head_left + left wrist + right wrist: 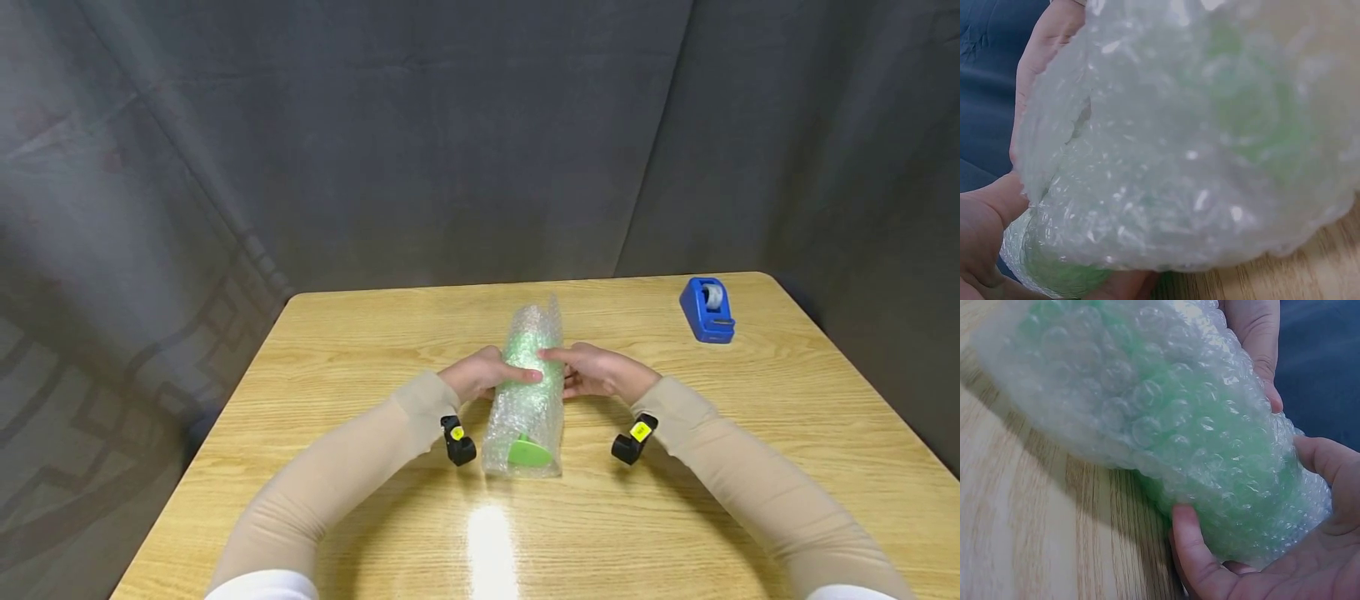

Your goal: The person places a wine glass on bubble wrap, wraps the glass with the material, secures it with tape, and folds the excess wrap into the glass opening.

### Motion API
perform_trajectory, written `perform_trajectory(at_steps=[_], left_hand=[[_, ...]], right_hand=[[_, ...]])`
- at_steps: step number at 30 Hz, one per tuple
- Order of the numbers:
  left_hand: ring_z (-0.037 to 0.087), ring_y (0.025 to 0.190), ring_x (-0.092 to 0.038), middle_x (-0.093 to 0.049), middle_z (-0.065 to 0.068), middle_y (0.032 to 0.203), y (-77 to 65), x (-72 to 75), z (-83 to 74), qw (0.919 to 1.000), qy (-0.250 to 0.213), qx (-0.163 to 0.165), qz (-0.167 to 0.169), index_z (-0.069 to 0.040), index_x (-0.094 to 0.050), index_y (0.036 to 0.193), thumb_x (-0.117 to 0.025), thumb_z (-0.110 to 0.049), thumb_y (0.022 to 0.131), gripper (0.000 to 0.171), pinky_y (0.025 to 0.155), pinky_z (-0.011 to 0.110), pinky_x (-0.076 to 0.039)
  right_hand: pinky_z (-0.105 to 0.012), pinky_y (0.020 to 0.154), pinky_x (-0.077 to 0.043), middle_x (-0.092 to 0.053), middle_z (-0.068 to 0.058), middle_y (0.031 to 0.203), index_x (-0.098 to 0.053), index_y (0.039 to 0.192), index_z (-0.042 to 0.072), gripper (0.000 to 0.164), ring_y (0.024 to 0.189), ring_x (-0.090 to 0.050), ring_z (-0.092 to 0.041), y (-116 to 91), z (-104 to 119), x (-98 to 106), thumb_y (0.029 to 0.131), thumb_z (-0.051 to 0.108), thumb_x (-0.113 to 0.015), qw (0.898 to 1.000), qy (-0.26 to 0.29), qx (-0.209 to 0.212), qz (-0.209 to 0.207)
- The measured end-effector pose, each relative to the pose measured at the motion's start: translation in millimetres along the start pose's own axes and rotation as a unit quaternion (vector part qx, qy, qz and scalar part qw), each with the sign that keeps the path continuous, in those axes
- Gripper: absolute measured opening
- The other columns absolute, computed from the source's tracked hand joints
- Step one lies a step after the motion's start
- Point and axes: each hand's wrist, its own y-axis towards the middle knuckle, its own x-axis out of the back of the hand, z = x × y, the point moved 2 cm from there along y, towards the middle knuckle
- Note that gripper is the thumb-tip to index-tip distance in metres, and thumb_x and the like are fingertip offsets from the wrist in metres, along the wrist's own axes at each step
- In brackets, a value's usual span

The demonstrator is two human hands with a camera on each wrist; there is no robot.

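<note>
A green object with a flat round end (529,453) lies rolled in clear bubble wrap (498,433), lengthwise in front of me on the table. My left hand (480,372) grips the roll from the left, thumb across the top and fingers underneath. From the right, my right hand (596,371) holds the same roll, its thumb on top and its fingers curled at the side, as the right wrist view shows. The wrap's loose edge (1054,131) stands up along the roll in the left wrist view. Bubble wrap blurs the green object's full shape.
A blue tape dispenser (707,312) with a roll of clear tape stands at the back right of the wooden table (375,533). Grey curtains (465,150) hang behind the table and along both sides.
</note>
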Motion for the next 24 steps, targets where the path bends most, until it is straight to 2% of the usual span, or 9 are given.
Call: perform_trajectory(at_steps=[4,9,11,13,17,19,21,22,24], left_hand=[[0.024,0.107,-0.061,-0.064,0.008,0.113,-0.6,-0.8,0.5,0.9999,-0.009,-0.004,0.013,0.002,-0.050,0.126,-0.080,-0.030,0.081,0.063,0.104,0.048,-0.045],[0.024,0.104,-0.064,-0.067,0.009,0.110,-0.7,-2.0,0.6,0.9994,-0.012,-0.014,0.029,-0.001,-0.054,0.124,-0.077,-0.029,0.083,0.054,0.102,0.047,-0.046],[0.028,0.108,-0.063,-0.065,0.012,0.116,-0.6,-2.6,0.6,0.9995,-0.010,-0.014,0.026,0.001,-0.051,0.128,-0.077,-0.029,0.083,0.060,0.103,0.048,-0.046],[0.032,0.117,-0.057,-0.057,0.016,0.129,-0.7,-2.9,0.7,0.9999,-0.002,-0.007,0.011,0.003,-0.042,0.137,-0.079,-0.030,0.081,0.075,0.106,0.049,-0.043],[0.037,0.131,-0.042,-0.033,0.020,0.148,-1.2,-3.5,1.9,0.9998,0.014,0.006,-0.015,0.005,-0.020,0.147,-0.082,-0.034,0.077,0.102,0.110,0.052,-0.037],[0.038,0.135,-0.038,-0.026,0.020,0.152,-1.6,-3.8,2.2,0.9997,0.016,0.008,-0.018,0.003,-0.016,0.149,-0.083,-0.034,0.076,0.106,0.112,0.052,-0.035],[0.039,0.136,-0.035,-0.024,0.020,0.153,-2.4,-3.8,2.1,0.9997,0.017,0.007,-0.018,0.002,-0.015,0.150,-0.083,-0.034,0.075,0.107,0.112,0.053,-0.033],[0.039,0.137,-0.035,-0.024,0.020,0.153,-2.9,-3.6,2.0,0.9997,0.018,0.006,-0.018,0.002,-0.015,0.150,-0.083,-0.034,0.075,0.107,0.112,0.053,-0.033],[0.040,0.138,-0.033,-0.023,0.020,0.154,-3.7,-3.0,1.6,0.9996,0.020,0.005,-0.019,0.002,-0.014,0.150,-0.083,-0.034,0.075,0.108,0.113,0.053,-0.032]], right_hand=[[-0.030,0.081,-0.057,-0.066,-0.008,0.093,-0.035,0.136,-0.012,0.061,0.082,-0.065,-0.015,0,-2,1,0.101,0.036,-0.048,1.000,0.001,0.000,0.004],[-0.037,0.091,-0.055,-0.060,-0.024,0.118,-0.027,0.143,-0.011,0.072,0.095,-0.065,-0.022,-3,-2,10,0.102,0.046,-0.040,1.000,-0.018,-0.002,0.019],[-0.039,0.094,-0.053,-0.051,-0.032,0.129,-0.021,0.146,-0.011,0.077,0.102,-0.063,-0.027,-4,0,22,0.102,0.051,-0.035,0.999,-0.038,-0.003,0.018],[-0.040,0.097,-0.052,-0.043,-0.037,0.137,-0.017,0.147,-0.011,0.078,0.110,-0.060,-0.031,-5,2,41,0.102,0.052,-0.031,0.998,-0.059,0.002,0.012],[-0.041,0.101,-0.049,-0.039,-0.037,0.140,-0.016,0.146,-0.014,0.066,0.116,-0.059,-0.028,-11,8,90,0.106,0.035,-0.035,0.994,-0.081,0.067,-0.017],[-0.037,0.099,-0.050,-0.049,-0.027,0.132,-0.019,0.145,-0.013,0.059,0.109,-0.063,-0.017,-18,11,115,0.106,0.026,-0.039,0.988,-0.078,0.122,-0.058],[-0.030,0.094,-0.053,-0.057,-0.008,0.122,-0.024,0.144,-0.012,0.053,0.101,-0.064,-0.007,-28,13,139,0.104,0.019,-0.043,0.975,-0.056,0.181,-0.115],[-0.026,0.089,-0.054,-0.059,0.000,0.115,-0.029,0.142,-0.010,0.050,0.095,-0.063,-0.003,-33,13,150,0.103,0.018,-0.045,0.965,-0.043,0.208,-0.151],[-0.016,0.079,-0.054,-0.059,0.014,0.098,-0.039,0.135,-0.006,0.042,0.085,-0.061,0.003,-42,11,171,0.102,0.017,-0.049,0.937,-0.049,0.245,-0.245]])
